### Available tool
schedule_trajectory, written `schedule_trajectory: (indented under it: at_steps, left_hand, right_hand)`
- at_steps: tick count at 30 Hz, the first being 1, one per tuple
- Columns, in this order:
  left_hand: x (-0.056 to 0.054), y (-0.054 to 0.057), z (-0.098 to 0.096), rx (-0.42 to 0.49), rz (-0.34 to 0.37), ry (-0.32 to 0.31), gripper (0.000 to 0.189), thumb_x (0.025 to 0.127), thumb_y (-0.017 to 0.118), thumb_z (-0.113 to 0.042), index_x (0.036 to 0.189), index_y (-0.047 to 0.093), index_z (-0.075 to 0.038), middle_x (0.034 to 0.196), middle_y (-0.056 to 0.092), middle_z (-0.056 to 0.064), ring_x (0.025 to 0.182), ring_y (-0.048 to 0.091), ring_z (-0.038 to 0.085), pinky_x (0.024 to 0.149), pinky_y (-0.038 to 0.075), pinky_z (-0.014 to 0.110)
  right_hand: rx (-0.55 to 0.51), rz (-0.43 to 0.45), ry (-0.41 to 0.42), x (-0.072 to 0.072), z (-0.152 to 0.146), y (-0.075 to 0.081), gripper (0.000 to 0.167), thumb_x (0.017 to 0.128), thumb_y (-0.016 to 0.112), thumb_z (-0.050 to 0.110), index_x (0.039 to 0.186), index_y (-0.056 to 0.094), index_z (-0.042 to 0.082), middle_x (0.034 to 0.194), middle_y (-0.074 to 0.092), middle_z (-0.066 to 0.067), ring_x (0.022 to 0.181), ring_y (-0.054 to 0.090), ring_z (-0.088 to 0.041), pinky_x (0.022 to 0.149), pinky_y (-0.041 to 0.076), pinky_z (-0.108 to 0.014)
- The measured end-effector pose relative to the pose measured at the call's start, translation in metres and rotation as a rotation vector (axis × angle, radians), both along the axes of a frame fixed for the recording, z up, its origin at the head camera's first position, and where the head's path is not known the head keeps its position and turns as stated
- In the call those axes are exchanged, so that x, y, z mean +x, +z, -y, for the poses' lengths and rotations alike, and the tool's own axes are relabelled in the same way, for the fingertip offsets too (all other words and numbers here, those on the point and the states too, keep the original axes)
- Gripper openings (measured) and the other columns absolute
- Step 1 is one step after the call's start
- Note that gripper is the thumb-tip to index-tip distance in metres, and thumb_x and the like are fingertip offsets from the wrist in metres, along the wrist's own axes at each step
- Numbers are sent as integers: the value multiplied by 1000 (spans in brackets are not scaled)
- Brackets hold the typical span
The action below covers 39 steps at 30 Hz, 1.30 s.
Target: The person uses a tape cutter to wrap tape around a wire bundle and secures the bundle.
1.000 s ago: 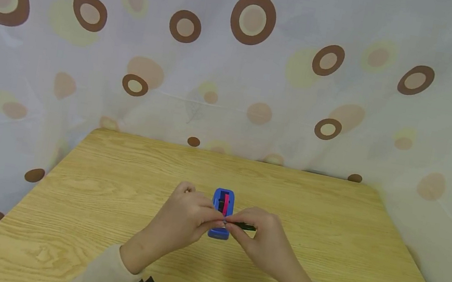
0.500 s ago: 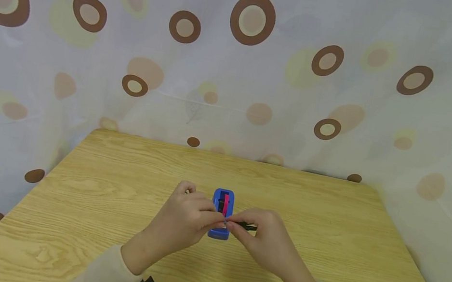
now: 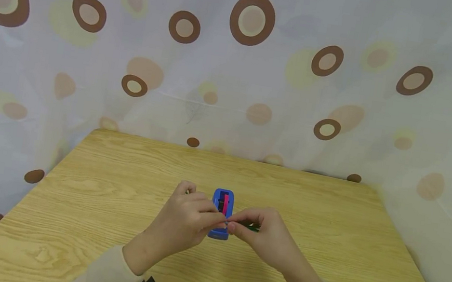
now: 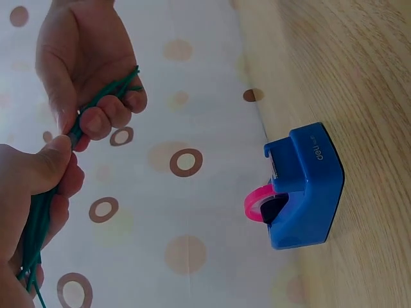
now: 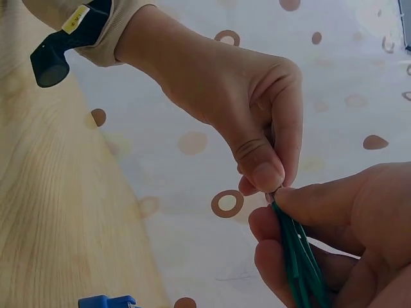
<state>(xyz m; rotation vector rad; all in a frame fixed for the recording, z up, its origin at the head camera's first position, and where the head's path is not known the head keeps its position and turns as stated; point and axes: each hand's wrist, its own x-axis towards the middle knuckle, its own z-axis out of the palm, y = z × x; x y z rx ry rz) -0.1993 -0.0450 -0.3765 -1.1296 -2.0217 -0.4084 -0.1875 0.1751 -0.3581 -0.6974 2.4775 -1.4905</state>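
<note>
A bundle of thin green strands point(image 4: 38, 224) runs through both hands, held above the table. My left hand point(image 3: 185, 218) grips its longer part, fingers curled around it, as the right wrist view shows of the green strands point(image 5: 298, 256). My right hand point(image 3: 267, 239) pinches the bundle between thumb and forefinger right beside the left thumb; short strand ends stick out past its fingers point(image 4: 115, 109). The fingertips hide the spot where the two hands meet. Behind and below them a blue tape dispenser point(image 4: 314, 199) with a pink core stands on the table, partly covered in the head view.
The wooden table point(image 3: 139, 162) reaches back to a pale curtain point(image 3: 261, 83) with brown and cream spots. Black camera mounts sit at both wrists, one of them the right wrist mount point(image 5: 70, 45). Only a corner of the dispenser point(image 5: 106, 301) shows in the right wrist view.
The right thumb and fingertips have shifted slightly at the pinch, and the right hand has turned a little. My left hand and the tape dispenser have stayed nearly still.
</note>
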Motion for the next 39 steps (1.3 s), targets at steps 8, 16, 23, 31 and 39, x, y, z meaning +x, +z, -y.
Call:
schedule_trajectory:
  at_steps: [8,16,23,31,39]
  left_hand:
    - [0,1,0,54,90,-20,11,80,84,-30,83,81,-19,75,70,-10,69,62,6,74,36,37]
    - [4,8,3,56,302,-14,13,80,82,-32,87,81,-21,78,71,-13,66,59,-2,72,32,33]
    - [6,13,5,6,486,11,11,86,77,-32,90,81,-23,77,71,-16,59,50,-8,74,35,35]
    - [3,13,7,33,607,-22,10,88,76,-27,90,81,-19,76,72,-13,47,38,-7,59,39,23]
    - [3,11,6,91,681,8,9,87,78,-25,90,81,-18,78,73,-11,39,31,-6,49,36,21]
  right_hand:
    - [1,-32,-35,2,2,3,11,92,72,17,98,78,11,94,74,0,79,63,-20,65,53,-30]
    - [19,-181,-31,4,4,-2,8,91,73,14,96,79,13,94,74,4,83,67,-13,72,54,-31]
    - [36,-364,-21,7,7,-8,7,88,75,10,92,78,14,91,73,5,82,67,-8,73,56,-30]
    - [81,-646,-36,5,11,-16,15,78,82,2,87,79,13,86,72,11,78,63,-3,77,47,-34]
    - [120,-700,-75,5,13,-18,16,76,84,7,88,79,18,87,71,14,80,62,-1,78,39,-40]
